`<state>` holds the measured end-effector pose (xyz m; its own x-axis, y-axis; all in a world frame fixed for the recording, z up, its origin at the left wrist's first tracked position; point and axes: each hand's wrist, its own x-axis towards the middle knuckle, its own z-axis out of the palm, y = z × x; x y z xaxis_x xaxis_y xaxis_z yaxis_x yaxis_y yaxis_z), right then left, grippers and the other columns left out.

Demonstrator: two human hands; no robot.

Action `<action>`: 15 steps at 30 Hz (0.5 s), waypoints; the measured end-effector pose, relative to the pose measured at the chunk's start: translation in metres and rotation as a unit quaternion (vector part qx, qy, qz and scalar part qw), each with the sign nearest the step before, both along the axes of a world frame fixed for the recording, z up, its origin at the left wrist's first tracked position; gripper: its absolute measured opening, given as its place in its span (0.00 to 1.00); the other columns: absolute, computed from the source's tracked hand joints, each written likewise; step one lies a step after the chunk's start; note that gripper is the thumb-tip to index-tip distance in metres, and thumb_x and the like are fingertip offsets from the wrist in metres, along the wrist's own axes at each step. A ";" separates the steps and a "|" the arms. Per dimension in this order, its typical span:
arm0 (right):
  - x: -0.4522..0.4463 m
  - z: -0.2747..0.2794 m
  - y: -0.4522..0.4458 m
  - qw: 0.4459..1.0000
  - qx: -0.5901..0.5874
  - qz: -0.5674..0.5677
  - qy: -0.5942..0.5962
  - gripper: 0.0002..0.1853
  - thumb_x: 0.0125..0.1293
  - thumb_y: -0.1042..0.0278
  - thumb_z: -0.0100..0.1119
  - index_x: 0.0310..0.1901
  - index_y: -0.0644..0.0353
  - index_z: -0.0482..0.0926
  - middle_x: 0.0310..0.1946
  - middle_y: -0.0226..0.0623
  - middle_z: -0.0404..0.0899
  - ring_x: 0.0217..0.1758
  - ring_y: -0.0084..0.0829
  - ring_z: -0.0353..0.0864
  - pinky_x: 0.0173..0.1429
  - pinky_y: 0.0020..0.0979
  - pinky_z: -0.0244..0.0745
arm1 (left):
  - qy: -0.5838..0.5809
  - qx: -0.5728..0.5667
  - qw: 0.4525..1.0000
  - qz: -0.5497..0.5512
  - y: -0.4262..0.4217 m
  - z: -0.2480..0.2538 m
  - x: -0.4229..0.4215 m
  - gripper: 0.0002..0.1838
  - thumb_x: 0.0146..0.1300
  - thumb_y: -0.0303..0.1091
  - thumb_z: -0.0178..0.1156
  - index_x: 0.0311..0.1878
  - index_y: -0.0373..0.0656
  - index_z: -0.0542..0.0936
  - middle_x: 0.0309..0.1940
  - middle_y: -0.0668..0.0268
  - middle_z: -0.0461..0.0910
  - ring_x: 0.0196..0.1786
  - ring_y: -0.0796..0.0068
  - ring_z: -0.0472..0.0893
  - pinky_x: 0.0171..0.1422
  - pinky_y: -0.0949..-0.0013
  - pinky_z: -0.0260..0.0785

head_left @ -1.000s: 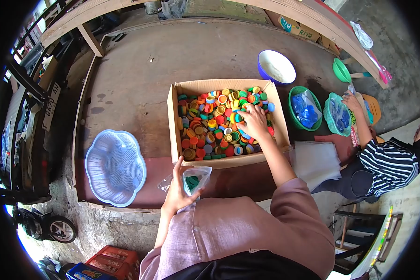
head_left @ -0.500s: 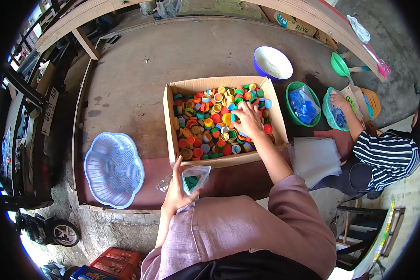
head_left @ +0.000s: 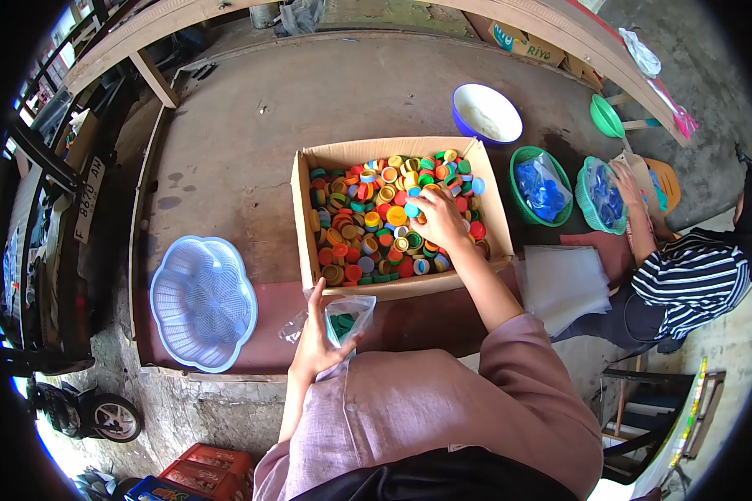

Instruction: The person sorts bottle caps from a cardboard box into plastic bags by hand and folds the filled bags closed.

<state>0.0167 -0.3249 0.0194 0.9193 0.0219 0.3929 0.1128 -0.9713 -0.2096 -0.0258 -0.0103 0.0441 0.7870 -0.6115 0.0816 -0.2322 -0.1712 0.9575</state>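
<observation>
A cardboard box [head_left: 302,225] full of loose plastic bottle caps [head_left: 368,219] in many colours sits on the table in front of me. My right hand [head_left: 439,219] reaches over the caps, its fingers closed on a blue-green bottle cap [head_left: 412,210] at the fingertips. Another blue cap shows right beside it. Near the box's front left corner, my left hand [head_left: 316,346] grips a clear plastic bag [head_left: 361,311] and holds its mouth apart. Dark green caps [head_left: 341,323] lie inside that bag.
A pale blue plastic basket [head_left: 202,305] stands at left. Behind the box is a purple-and-white bowl [head_left: 487,113]. To the right are green baskets [head_left: 518,219] with bagged blue caps and a stack of clear bags [head_left: 564,284]. A co-worker in a striped sleeve [head_left: 685,280] reaches there.
My right hand has shifted slightly left and toward me, with the blue-green cap at its fingertips. My left hand stays with the bag. The co-worker's hand has moved right, off the basket.
</observation>
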 end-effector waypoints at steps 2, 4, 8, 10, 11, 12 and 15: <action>-0.001 0.005 0.002 1.000 -0.009 0.014 -0.008 0.20 0.41 0.68 0.64 0.41 0.54 0.79 0.36 0.34 0.76 0.41 0.37 0.73 0.49 0.36 0.68 | 0.002 0.001 1.000 0.001 0.000 -0.001 -0.001 0.56 0.38 0.27 0.68 0.68 0.42 0.41 0.49 0.52 0.68 0.54 0.59 0.70 0.61 0.59 0.61; -0.006 0.020 0.020 0.996 0.092 0.015 -0.013 0.20 0.42 0.68 0.64 0.41 0.55 0.79 0.34 0.34 0.76 0.40 0.37 0.73 0.49 0.36 0.67 | 0.003 -0.007 1.000 -0.002 0.001 -0.002 0.000 0.56 0.38 0.27 0.68 0.68 0.42 0.41 0.49 0.52 0.68 0.54 0.59 0.70 0.61 0.59 0.61; -0.038 0.061 0.100 0.951 0.269 0.141 -0.065 0.18 0.44 0.64 0.63 0.39 0.57 0.74 0.29 0.33 0.76 0.36 0.35 0.73 0.45 0.34 0.64 | -0.010 -0.003 1.000 0.006 0.003 -0.002 0.001 0.56 0.38 0.27 0.68 0.68 0.42 0.41 0.49 0.51 0.68 0.54 0.58 0.70 0.61 0.59 0.61; -0.055 0.067 0.127 0.930 0.267 0.252 -0.018 0.13 0.46 0.62 0.64 0.33 0.54 0.74 0.28 0.29 0.74 0.35 0.31 0.73 0.47 0.33 0.62 | -0.009 -0.009 1.000 0.000 0.003 -0.001 0.001 0.56 0.38 0.28 0.67 0.68 0.41 0.41 0.49 0.51 0.68 0.54 0.58 0.70 0.60 0.59 0.61; -0.063 0.069 0.137 0.920 0.277 0.277 0.022 0.12 0.47 0.61 0.64 0.31 0.54 0.74 0.28 0.29 0.74 0.36 0.30 0.72 0.48 0.33 0.61 | -0.009 -0.004 1.000 -0.012 0.004 0.000 0.003 0.57 0.38 0.27 0.68 0.68 0.41 0.39 0.51 0.50 0.68 0.55 0.55 0.70 0.60 0.59 0.62; -0.068 0.064 0.144 0.932 0.222 0.284 0.031 0.14 0.50 0.57 0.63 0.34 0.55 0.76 0.30 0.30 0.74 0.37 0.30 0.71 0.47 0.33 0.61 | -0.008 -0.002 1.000 -0.012 0.005 -0.002 0.002 0.57 0.38 0.27 0.68 0.68 0.41 0.39 0.51 0.50 0.68 0.55 0.55 0.70 0.60 0.59 0.62; -0.074 0.061 0.149 0.956 0.145 0.252 0.034 0.18 0.52 0.52 0.62 0.38 0.56 0.77 0.29 0.32 0.73 0.37 0.31 0.69 0.46 0.34 0.61 | -0.031 -0.001 0.999 -0.016 0.005 -0.005 0.003 0.56 0.39 0.28 0.68 0.68 0.41 0.39 0.51 0.50 0.69 0.55 0.55 0.70 0.61 0.59 0.61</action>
